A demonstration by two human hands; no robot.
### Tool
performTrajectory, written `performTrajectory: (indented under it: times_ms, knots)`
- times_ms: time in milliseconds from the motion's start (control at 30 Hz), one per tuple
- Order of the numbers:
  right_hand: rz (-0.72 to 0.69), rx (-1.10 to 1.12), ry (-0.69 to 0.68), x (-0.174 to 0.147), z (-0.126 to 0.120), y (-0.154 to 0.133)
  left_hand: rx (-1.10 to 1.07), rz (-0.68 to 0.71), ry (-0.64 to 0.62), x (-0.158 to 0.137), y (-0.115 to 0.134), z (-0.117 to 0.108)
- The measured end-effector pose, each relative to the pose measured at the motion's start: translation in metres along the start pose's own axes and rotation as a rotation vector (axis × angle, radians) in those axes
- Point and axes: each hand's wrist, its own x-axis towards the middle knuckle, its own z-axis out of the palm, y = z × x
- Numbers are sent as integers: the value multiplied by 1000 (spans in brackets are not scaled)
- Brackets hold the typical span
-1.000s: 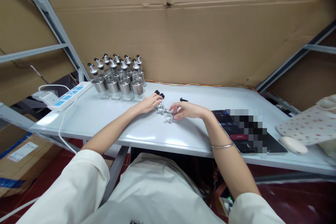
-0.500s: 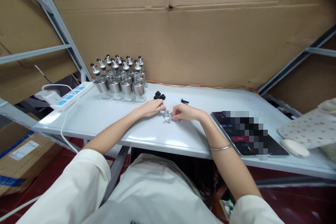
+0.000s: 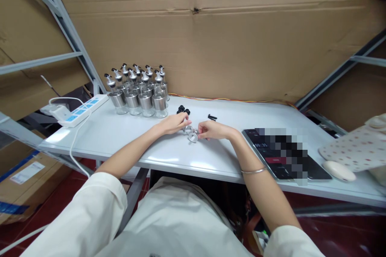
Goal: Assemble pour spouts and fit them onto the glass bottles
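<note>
Near the middle of the white table [image 3: 169, 148], my left hand [image 3: 174, 123] rests with its thumb and fingers closed at a small silver spout piece [image 3: 189, 129]. My right hand [image 3: 211, 129] sits just to the right, thumb and forefinger pinched at the edge of a neighbouring silver piece with a round rim [image 3: 193, 138]. The silver pieces lie close together between both hands, and the fingers partly cover them. Behind my left fingers is a cluster of round black stoppers [image 3: 182, 110]. Small black levers [image 3: 212, 117] lie beyond my right hand.
Several glass-and-steel bottles with pourers [image 3: 146, 98] stand at the back left, beside a white power strip [image 3: 84, 109] and its cable. On the right are a tablet [image 3: 280, 156], a cream oval case [image 3: 339, 170] and a dotted cloth bag [image 3: 356, 148]. Cardboard [image 3: 223, 48] walls the back.
The round-rimmed silver piece has turned slightly and shifted a little toward the table's front edge. Both hands stay almost where they were.
</note>
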Motion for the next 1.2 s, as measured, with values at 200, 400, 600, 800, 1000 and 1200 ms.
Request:
performTrajectory:
  times_ms: [200,400,600,800,1000,1200]
  knots:
    - [-54,86,22,-6,-5,-3,-101,8,349,-2,-1,-16]
    - [-95,148,140,-13,-10,-8,-144,-124,1154,-14,-36,-56]
    - [-106,165,166,-14,-11,-11,-93,-560,1701,-42,-118,-100]
    - [-93,228,-88,-20,-13,-11,-336,-663,1419,-57,-170,-99]
    - [-45,246,-157,-18,-11,-10,-396,-629,1273,-60,-178,-103]
    - [21,150,-120,-28,-10,-12,-408,-739,1189,-77,-164,-108]
